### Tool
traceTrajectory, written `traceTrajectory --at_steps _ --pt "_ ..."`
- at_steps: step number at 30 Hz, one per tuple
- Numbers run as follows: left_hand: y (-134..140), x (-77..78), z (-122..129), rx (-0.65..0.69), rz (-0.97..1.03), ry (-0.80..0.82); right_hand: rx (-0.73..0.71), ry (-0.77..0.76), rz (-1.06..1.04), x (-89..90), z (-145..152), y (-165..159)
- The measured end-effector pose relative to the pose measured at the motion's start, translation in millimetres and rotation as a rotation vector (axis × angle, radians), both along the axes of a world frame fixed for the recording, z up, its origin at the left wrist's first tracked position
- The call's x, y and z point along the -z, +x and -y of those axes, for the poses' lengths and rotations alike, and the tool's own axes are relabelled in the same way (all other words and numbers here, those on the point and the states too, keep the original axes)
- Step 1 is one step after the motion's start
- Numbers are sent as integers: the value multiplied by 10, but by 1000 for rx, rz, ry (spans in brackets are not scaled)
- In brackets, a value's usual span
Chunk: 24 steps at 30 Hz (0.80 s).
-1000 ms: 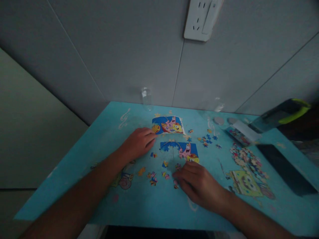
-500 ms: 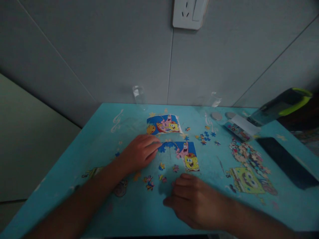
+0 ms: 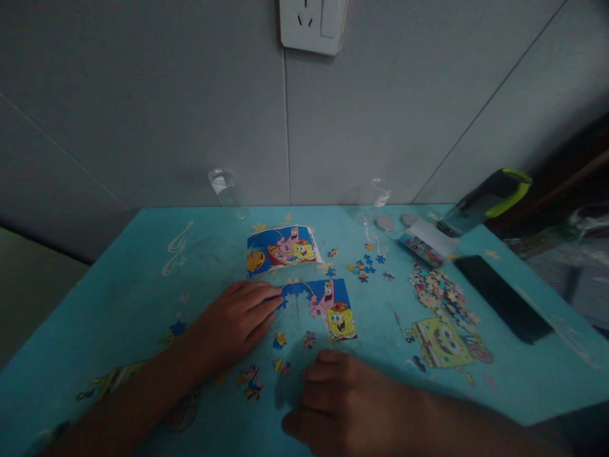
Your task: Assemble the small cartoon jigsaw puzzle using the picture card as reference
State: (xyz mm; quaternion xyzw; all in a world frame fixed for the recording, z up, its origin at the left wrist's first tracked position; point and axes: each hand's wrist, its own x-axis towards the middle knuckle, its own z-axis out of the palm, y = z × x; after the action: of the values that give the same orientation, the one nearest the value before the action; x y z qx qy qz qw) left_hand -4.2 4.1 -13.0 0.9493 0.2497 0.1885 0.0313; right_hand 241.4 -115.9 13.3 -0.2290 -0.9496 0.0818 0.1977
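Observation:
A partly joined jigsaw puzzle point(image 3: 340, 295) shows a pink starfish and a yellow sponge figure on blue. My left hand point(image 3: 242, 320) lies palm down over its left side, fingers stretched out and fingertips at the blue pieces; whatever is under the palm is hidden. Nearer the front edge, my right hand point(image 3: 340, 406) rests on the table with its fingers curled in, and I cannot see inside them. Loose puzzle pieces point(image 3: 280, 366) lie between the two hands. Behind the puzzle is a printed reference picture point(image 3: 283, 249) of the same scene.
More blue pieces point(image 3: 366, 263) are scattered right of the picture, beside a larger heap of pieces point(image 3: 440, 292). A dark flat case point(image 3: 502, 298), a small box point(image 3: 423, 246), a bottle point(image 3: 480, 203), round lids point(image 3: 384, 223) and clear containers point(image 3: 228, 193) stand or lie farther out.
My view has turned to the right, so the table and its objects appear farther left. Both hands keep nearly the same place and pose by the puzzle.

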Motion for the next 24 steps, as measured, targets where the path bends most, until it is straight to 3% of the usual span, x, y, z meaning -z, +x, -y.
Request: traceTrajectory --at_steps 12,24 --pt "-90 95 -25 9 -49 -12 -25 42 11 -4 -41 66" --pt "-92 104 -7 -3 -20 13 277 -56 -72 -129 -269 297"
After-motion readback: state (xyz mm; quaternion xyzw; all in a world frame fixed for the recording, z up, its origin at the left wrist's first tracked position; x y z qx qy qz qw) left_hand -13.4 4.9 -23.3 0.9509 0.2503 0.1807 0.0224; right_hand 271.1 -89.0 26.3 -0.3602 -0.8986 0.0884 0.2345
